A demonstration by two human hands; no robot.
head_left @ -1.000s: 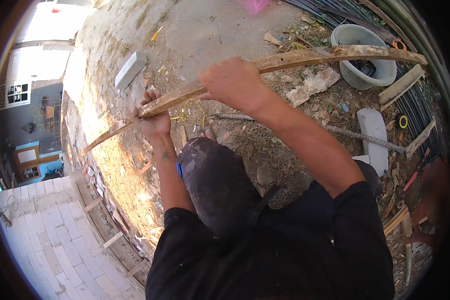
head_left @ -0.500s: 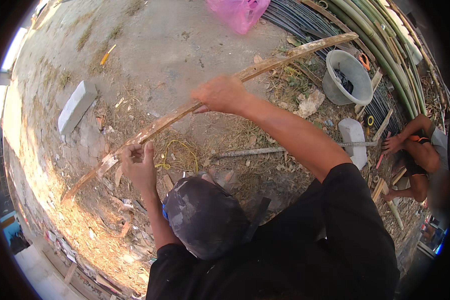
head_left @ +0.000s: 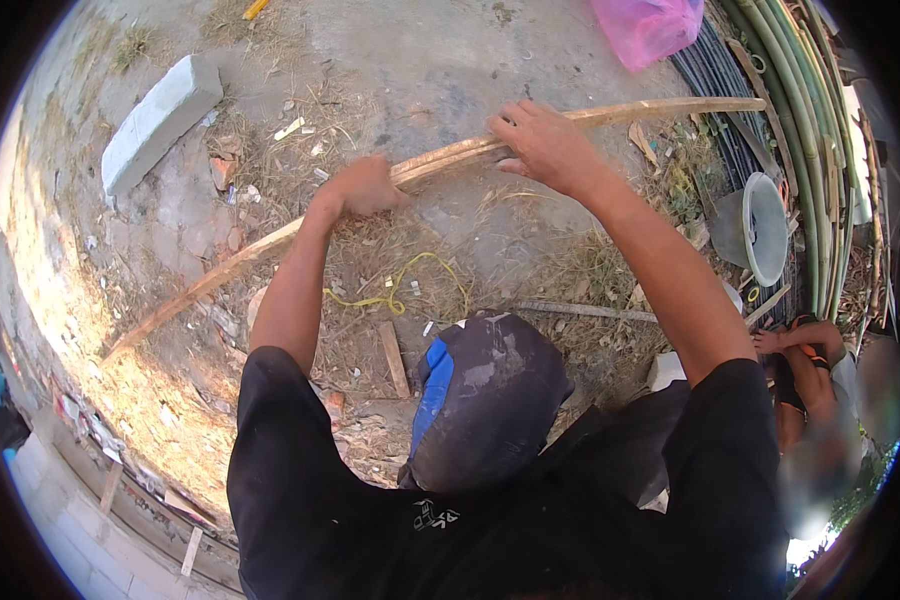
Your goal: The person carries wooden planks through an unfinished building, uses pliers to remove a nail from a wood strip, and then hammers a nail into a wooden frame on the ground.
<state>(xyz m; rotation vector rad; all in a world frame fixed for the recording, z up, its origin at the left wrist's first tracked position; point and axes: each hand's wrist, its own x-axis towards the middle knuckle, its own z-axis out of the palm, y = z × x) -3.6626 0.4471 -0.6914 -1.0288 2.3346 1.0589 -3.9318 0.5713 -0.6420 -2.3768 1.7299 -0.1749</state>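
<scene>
A long, narrow wooden strip (head_left: pixel 240 265) crosses the view from the lower left to the upper right, bending in the fisheye picture. My left hand (head_left: pixel 365 187) is closed round its middle, the fingers partly hidden and a little blurred. Farther right, my right hand (head_left: pixel 545 145) grips the same strip, fingers over the top and thumb on the near side. Between the two hands a short stretch of pale, rough wood shows. Below the strip, a yellow cord (head_left: pixel 395 290) lies looped on the ground.
A pale block (head_left: pixel 160 125) lies at the left. To the right stand a grey bucket (head_left: pixel 765 230), dark rods (head_left: pixel 715 85) and green bamboo poles (head_left: pixel 795 130). A pink plastic bag (head_left: pixel 650 30) lies at the top. Another person (head_left: pixel 810 375) crouches at the right.
My left hand, earlier raised beside the strip with fingers bent, has moved inward and closed on it. My right hand still holds the strip. The view has shifted, and the strip lies flatter across it.
</scene>
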